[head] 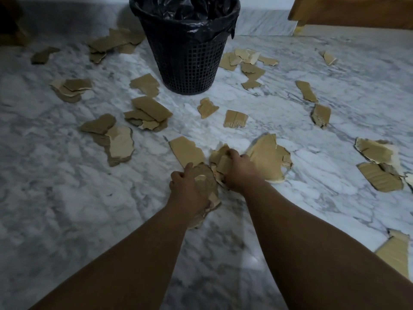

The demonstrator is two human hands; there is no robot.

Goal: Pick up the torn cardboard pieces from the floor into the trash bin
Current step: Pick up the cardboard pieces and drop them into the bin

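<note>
Several torn brown cardboard pieces lie scattered over the marble floor [67, 198]. My left hand [187, 186] grips a bunch of cardboard pieces [207, 186] low over the floor at centre. My right hand [241, 171] grips a second clump of cardboard scraps [220, 157] right beside it. A flat piece [185, 151] lies just ahead of my left hand, and a large pale piece [266, 157] lies to the right of my right hand. The black mesh trash bin [187, 63], lined with a black bag, stands upright at the top centre, well beyond both hands.
Cardboard piles sit left of the bin [111, 41], at mid-left [111, 139] and far right [377, 164]. One piece [395, 253] lies at the right edge near my forearm. A wooden furniture piece [353, 12] stands at the top right, with a wall behind.
</note>
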